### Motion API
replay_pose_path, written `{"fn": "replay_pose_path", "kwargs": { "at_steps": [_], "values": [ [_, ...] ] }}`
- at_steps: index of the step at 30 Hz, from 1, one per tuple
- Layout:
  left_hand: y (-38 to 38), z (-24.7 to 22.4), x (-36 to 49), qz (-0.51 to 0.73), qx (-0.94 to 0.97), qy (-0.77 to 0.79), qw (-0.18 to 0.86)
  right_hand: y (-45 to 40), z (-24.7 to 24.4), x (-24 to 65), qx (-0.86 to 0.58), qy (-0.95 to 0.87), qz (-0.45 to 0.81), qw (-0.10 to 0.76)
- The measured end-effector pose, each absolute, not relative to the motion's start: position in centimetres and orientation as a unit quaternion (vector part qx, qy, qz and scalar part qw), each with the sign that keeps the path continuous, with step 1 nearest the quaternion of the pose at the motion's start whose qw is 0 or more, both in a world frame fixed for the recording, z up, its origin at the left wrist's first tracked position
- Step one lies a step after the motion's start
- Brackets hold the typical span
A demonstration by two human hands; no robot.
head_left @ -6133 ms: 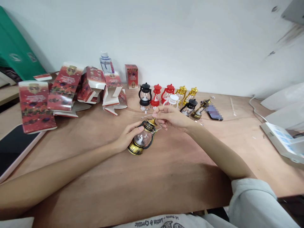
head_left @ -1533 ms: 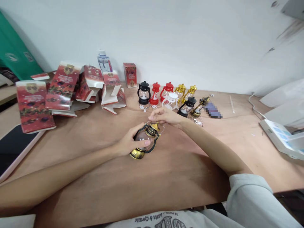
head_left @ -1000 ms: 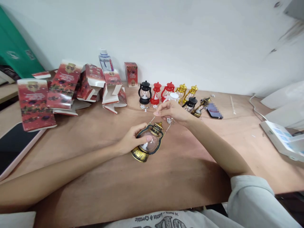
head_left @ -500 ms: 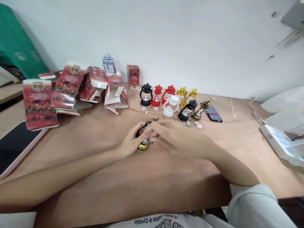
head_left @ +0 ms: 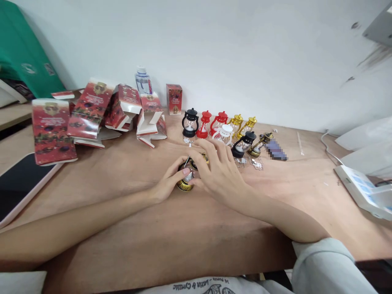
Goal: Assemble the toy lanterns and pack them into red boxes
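A small black-and-gold toy lantern (head_left: 185, 186) stands tilted on the table in front of me. My left hand (head_left: 167, 184) is closed around its left side, thumb across the clear middle. From the right, my right hand (head_left: 219, 173) reaches over the lantern with fingers spread, thumb and forefinger close to its right side and top. Whether those fingertips touch it is hard to see. Just beyond my right hand stands a white lantern (head_left: 225, 130), its lower part hidden by my fingers. A black lantern (head_left: 241, 147) leans near it.
Behind are a black lantern (head_left: 190, 122), red lanterns (head_left: 218, 121), gold lanterns (head_left: 246, 126) and a bronze lantern (head_left: 259, 146). A phone (head_left: 276, 150) lies right of them. Opened red boxes (head_left: 55, 130), a bottle (head_left: 142, 81) and a tablet (head_left: 21, 188) are left; a power strip (head_left: 364, 190) is right.
My right hand has gone from curled fingers at the lantern to fingers spread over it. The left hand keeps its hold, and the lantern has tipped a little.
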State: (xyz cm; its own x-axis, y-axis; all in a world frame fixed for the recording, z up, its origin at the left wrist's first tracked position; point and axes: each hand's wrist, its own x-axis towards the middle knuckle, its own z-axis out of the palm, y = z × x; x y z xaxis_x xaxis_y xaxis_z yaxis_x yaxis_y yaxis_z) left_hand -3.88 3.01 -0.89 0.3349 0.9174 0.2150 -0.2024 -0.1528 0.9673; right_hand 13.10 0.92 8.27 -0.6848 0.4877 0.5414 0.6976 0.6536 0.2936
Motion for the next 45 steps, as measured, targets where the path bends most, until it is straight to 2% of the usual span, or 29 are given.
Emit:
{"fn": "replay_pose_path", "kwargs": {
  "at_steps": [4, 7, 11, 15, 18, 21, 24, 28, 30, 33, 39, 42, 45],
  "values": [
    [2.8, -0.9, -3.9, 0.482, 0.579, 0.303, 0.583, 1.1, 8.2, 13.1, -0.367, -0.910, -0.122, 0.151],
    [2.9, -0.8, -3.6, 0.505, 0.568, 0.308, 0.572, 1.3, 8.2, 13.0, -0.360, -0.923, -0.072, 0.113],
    [3.8, -0.4, -3.8, 0.543, 0.564, 0.331, 0.526, 1.5, 8.1, 12.8, -0.369, -0.924, -0.056, 0.086],
    [5.6, 0.3, -5.3, 0.604, 0.570, 0.387, 0.401, 1.9, 7.9, 12.8, -0.391, -0.910, -0.111, 0.085],
    [6.5, 0.9, -6.6, 0.591, 0.605, 0.395, 0.357, 2.2, 7.6, 12.9, -0.377, -0.904, -0.167, 0.116],
    [6.3, 1.0, -6.9, 0.496, 0.702, 0.325, 0.395, 2.3, 7.9, 13.2, -0.336, -0.913, -0.158, 0.168],
    [5.6, 0.5, -6.1, 0.400, 0.763, 0.294, 0.414, 2.6, 8.6, 13.8, -0.327, -0.918, -0.069, 0.213],
    [5.4, 0.3, -4.9, 0.372, 0.767, 0.325, 0.411, 3.8, 8.9, 14.3, -0.355, -0.878, 0.122, 0.298],
    [5.4, 0.4, -4.7, 0.365, 0.762, 0.344, 0.410, 4.3, 8.6, 14.3, -0.359, -0.854, 0.167, 0.339],
    [5.3, 0.5, -4.8, 0.374, 0.756, 0.364, 0.395, 4.4, 7.8, 14.0, -0.355, -0.853, 0.107, 0.366],
    [5.2, 0.1, -4.9, 0.378, 0.744, 0.412, 0.366, 4.9, 5.5, 13.6, -0.251, -0.880, -0.144, 0.377],
    [5.0, 0.2, -4.9, 0.376, 0.758, 0.406, 0.345, 5.5, 4.3, 13.8, -0.205, -0.904, -0.152, 0.342],
    [4.8, 0.5, -4.9, 0.367, 0.774, 0.396, 0.331, 5.4, 4.5, 14.0, -0.177, -0.896, -0.141, 0.383]
  ]
}}
